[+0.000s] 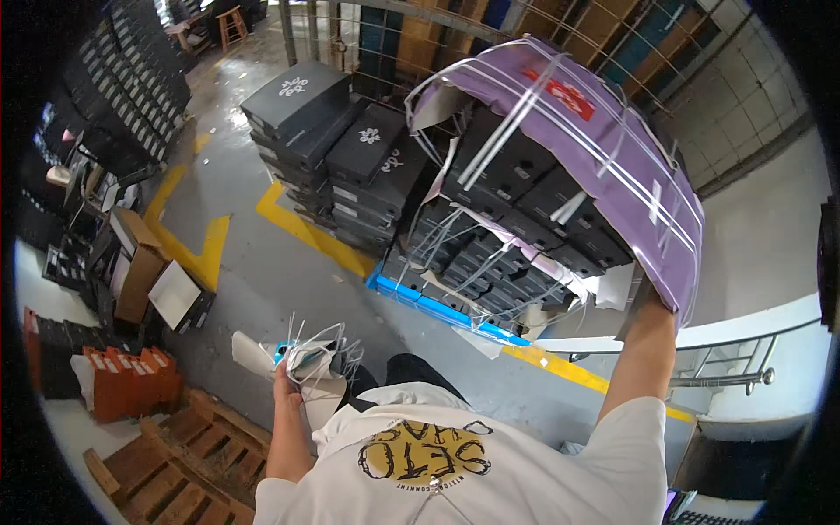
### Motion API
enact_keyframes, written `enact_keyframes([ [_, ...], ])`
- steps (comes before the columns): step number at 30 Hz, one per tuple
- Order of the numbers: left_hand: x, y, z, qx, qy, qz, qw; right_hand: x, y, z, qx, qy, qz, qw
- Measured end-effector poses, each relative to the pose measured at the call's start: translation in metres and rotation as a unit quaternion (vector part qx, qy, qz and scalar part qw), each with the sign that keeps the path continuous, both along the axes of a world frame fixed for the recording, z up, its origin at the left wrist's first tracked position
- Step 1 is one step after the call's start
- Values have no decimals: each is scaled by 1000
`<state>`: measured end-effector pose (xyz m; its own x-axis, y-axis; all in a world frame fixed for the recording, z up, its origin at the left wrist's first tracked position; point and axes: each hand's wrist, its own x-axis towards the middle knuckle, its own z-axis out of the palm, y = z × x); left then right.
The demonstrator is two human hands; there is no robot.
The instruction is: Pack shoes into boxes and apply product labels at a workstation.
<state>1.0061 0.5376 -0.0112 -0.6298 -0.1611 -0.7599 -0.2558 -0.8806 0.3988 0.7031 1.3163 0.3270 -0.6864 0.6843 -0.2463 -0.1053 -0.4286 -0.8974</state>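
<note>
My left hand (pixel 285 385) is closed round a loose bundle of white plastic straps (pixel 328 352) and torn card pieces (pixel 252 352). A small blue item (pixel 281 352) shows at its fingertips; its kind is unclear. My right arm reaches up to a large purple cover sheet (pixel 612 149), bound with white straps. At the sheet's lower right edge my right hand (pixel 654 308) is mostly hidden behind it, fingers out of sight. The sheet hangs over a stack of black shoe boxes (pixel 507 166), whose fronts are exposed below a torn pinkish edge.
The stack sits on a blue pallet (pixel 446 308). Left of it stand more piled black boxes (pixel 297 96). Yellow floor lines (pixel 306 232) cross the grey floor. An open carton (pixel 140 271), orange boxes (pixel 131 381) and a wooden pallet (pixel 192 451) are at left; a metal rail (pixel 726 381) is at right.
</note>
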Motion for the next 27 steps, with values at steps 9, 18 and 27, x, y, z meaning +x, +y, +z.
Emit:
enact_keyframes([
  [9, -37, -50, 3, -52, -78, -22, 995, 128, -19, 13, -15, -46, -117, 992],
  [18, -85, -165, -54, -24, 36, -87, 995, 348, -116, 30, -10, -108, -290, 951],
  [27, -127, -269, 36, -96, 16, -14, 995, 332, -270, -71, 562, -556, 309, 529],
])
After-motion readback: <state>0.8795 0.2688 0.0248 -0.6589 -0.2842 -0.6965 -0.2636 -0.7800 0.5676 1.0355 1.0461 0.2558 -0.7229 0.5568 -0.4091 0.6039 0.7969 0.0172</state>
